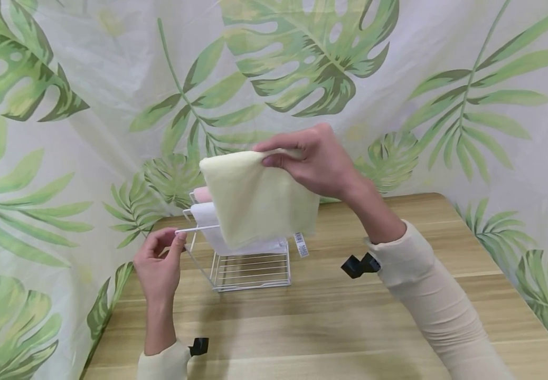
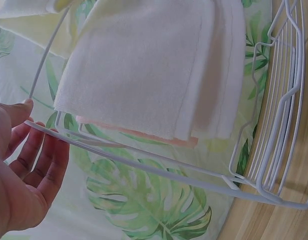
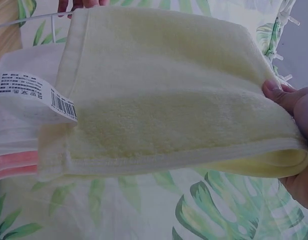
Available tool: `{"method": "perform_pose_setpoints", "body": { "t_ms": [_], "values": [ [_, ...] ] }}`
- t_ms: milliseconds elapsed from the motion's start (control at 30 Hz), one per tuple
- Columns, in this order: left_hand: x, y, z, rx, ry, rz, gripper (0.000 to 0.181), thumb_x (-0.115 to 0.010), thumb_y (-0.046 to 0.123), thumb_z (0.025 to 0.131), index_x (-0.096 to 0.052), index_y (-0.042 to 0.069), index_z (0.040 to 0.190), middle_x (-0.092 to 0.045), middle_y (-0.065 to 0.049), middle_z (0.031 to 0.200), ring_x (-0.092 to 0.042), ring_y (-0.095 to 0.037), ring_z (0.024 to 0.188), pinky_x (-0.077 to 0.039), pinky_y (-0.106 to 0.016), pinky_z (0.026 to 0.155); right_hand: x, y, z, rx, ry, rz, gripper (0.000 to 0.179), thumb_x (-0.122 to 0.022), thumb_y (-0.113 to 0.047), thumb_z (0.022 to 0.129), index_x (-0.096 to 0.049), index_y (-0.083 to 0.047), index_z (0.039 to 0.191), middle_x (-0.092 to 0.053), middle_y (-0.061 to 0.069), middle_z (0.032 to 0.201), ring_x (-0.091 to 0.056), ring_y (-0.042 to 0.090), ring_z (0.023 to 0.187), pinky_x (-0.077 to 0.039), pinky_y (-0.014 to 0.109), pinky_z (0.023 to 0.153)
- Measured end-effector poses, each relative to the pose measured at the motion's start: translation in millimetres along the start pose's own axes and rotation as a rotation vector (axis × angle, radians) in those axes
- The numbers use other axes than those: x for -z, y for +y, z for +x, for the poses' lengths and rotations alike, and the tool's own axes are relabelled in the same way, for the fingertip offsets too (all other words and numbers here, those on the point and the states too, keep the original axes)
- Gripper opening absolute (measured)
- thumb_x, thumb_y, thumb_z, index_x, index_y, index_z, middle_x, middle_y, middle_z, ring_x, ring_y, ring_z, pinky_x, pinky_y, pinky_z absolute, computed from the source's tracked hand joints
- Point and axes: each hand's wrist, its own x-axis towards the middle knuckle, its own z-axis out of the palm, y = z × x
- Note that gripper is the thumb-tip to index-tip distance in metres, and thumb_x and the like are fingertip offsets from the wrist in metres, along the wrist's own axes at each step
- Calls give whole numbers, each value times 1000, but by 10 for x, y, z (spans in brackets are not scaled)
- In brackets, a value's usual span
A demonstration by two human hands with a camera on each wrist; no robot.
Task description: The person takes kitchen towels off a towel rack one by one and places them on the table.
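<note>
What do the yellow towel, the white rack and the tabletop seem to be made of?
Yellow towel: matte terry-like cloth, judging by the fuzzy pile and stitched edge; fibre unclear.
White rack: probably coated metal wire, smooth, from its thin, bent rods.
Tabletop: wood or wood-look laminate; the streaked grain shows, but not which.

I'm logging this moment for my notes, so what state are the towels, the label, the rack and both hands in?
Wire rack: upright on the table
Yellow towel: folded, held up
White towel: draped on the rack
Pink towel: hanging behind the white one
Label: attached, sticking out from the yellow towel
Left hand: pinching the rack's front bar
Right hand: gripping the yellow towel
</note>
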Motion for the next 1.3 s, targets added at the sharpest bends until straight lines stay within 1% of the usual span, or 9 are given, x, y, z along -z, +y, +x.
{"method": "perform_pose_setpoints", "body": {
  "t_ms": [267,400,467,533,733,833,1033,1133,1300],
  "values": [
    [-2,-8,4,1,-3,24,21,-81,5,95,-75,-9,109,-70,13,83,-69,-3,70,-59,-10,60,144,2,-45,-29,33,-20,18,-86,-3,90,-86,-7,107,-85,6,103,-81,17,96,-57,15,83],
    [2,1,6,-7,-4,15,19,-81,5,95,-76,-8,109,-70,13,83,-69,-3,70,-59,-11,60,232,8,-67,-12,52,-37,18,-86,-2,89,-86,-7,106,-85,6,103,-81,17,94,-55,14,79],
    [4,11,8,-11,-6,9,19,-81,6,95,-77,-7,109,-70,13,83,-69,-3,70,-59,-11,60,271,20,-81,-8,55,-47,19,-86,-1,88,-86,-7,106,-85,6,103,-81,16,94,-55,14,80],
    [5,20,9,-12,-8,3,19,-81,6,96,-77,-7,108,-70,13,83,-69,-2,70,-59,-11,60,312,29,-103,-18,51,-49,19,-87,-1,88,-86,-7,106,-85,5,103,-80,12,95,-56,14,81],
    [7,10,13,-3,-4,7,19,-81,5,96,-76,-8,108,-69,13,82,-69,-1,71,-59,-10,60,436,50,-209,-95,45,-55,20,-86,-1,89,-86,-9,107,-85,4,103,-75,-7,95,-58,14,84],
    [8,7,13,-10,-6,0,19,-81,6,96,-76,-8,108,-70,13,83,-70,-1,71,-59,-10,60,504,59,-269,-116,60,-71,19,-85,-1,90,-87,-10,107,-85,4,102,-74,-10,94,-57,13,83],
    [17,-2,15,-12,-7,-8,19,-81,6,96,-76,-7,108,-70,12,82,-70,-1,70,-59,-11,59,629,93,-383,-130,90,-99,19,-85,2,89,-86,-8,105,-84,7,100,-74,-10,91,-57,11,78],
    [21,-7,15,-4,-3,-8,19,-81,5,96,-76,-8,108,-70,12,82,-70,-2,70,-59,-11,59,674,117,-427,-139,95,-93,21,-85,4,88,-86,-7,106,-84,9,102,-75,-9,93,-58,12,81],
    [18,1,8,10,0,-24,21,-81,5,96,-75,-11,107,-71,10,82,-70,-2,70,-59,-11,59,735,147,-508,-146,112,-118,23,-86,4,87,-87,-9,106,-84,10,101,-75,-10,94,-58,11,83]
  ]
}}
